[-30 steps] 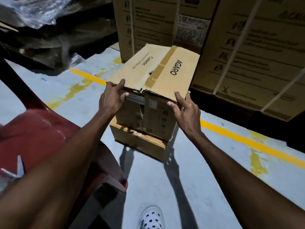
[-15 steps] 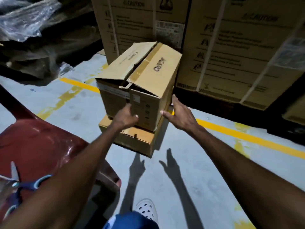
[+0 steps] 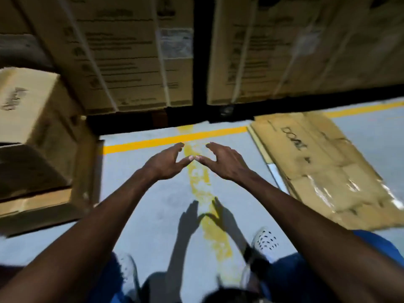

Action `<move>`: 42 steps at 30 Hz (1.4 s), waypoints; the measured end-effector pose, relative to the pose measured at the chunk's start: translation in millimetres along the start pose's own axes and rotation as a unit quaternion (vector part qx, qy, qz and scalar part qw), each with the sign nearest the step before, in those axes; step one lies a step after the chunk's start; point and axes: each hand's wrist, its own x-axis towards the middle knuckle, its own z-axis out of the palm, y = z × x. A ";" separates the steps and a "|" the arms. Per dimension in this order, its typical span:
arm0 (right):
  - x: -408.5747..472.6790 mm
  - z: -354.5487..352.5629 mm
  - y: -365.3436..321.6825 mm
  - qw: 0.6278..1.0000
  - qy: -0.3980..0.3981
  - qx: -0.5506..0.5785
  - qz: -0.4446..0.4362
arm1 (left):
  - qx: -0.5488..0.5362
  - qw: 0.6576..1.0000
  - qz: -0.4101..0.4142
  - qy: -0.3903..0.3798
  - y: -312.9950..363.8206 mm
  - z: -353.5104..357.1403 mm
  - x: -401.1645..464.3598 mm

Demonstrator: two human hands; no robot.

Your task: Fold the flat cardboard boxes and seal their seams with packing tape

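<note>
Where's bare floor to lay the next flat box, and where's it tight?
Free: grey floor under both empty hands (left hand, right hand), between the folded boxes on the left and the flat cardboard on the right. Crowded: the strapped cartons behind; feet nearest.

Dim, motion-blurred wide-angle view; hard hand shadows on the floor (image 3: 153,215).

Both arms outstretched, left hand (image 3: 167,164) and right hand (image 3: 223,164) empty, thumbs touching
</note>
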 end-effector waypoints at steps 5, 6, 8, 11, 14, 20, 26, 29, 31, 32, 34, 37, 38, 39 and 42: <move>-32.6 -11.2 171.8 0.982 0.005 -0.029 0.187 | -0.025 0.993 0.080 -0.087 90.3 114.8 79.1; -37.2 -7.6 207.7 0.974 0.000 -0.032 0.226 | -0.034 0.990 0.090 -0.099 103.7 140.3 95.0; -44.1 6.1 273.7 0.957 -0.004 -0.032 0.289 | -0.045 0.986 0.106 -0.117 125.4 189.9 125.7; -51.5 35.0 357.0 0.939 -0.017 -0.033 0.342 | -0.064 0.981 0.123 -0.134 147.2 257.9 171.7; -53.5 63.0 423.3 0.929 -0.038 -0.043 0.366 | -0.085 0.981 0.116 -0.127 158.4 314.0 210.8; -64.2 121.7 516.4 0.915 -0.038 -0.051 0.399 | -0.082 0.980 0.114 -0.139 140.0 391.5 254.7; -76.6 142.4 540.5 0.918 -0.083 -0.136 0.364 | -0.077 0.983 0.068 -0.155 94.4 422.2 246.1; -85.5 136.1 530.1 0.938 -0.056 -0.208 0.270 | -0.070 0.982 0.049 -0.171 78.4 420.7 235.8; -86.4 120.6 517.1 0.938 -0.034 -0.233 0.255 | -0.068 0.983 0.039 -0.167 73.7 414.4 228.9; -84.6 112.2 506.4 0.936 -0.030 -0.237 0.257 | -0.074 0.982 0.034 -0.167 73.4 410.0 224.8; -75.6 99.3 479.1 0.937 -0.035 -0.239 0.251 | -0.092 0.981 0.022 -0.172 76.5 398.0 215.4; -57.9 94.6 419.1 0.946 -0.034 -0.226 0.230 | -0.141 0.975 -0.014 -0.172 87.0 374.1 197.0; -53.0 93.3 395.4 0.950 -0.011 -0.215 0.227 | -0.165 0.971 -0.031 -0.173 91.7 363.8 190.1; -49.6 90.8 370.7 0.954 0.023 -0.197 0.224 | -0.189 0.965 -0.051 -0.174 96.6 350.9 182.5; -54.9 75.7 293.2 0.970 0.091 -0.091 0.208 | -0.263 0.942 -0.114 -0.176 110.6 301.8 153.9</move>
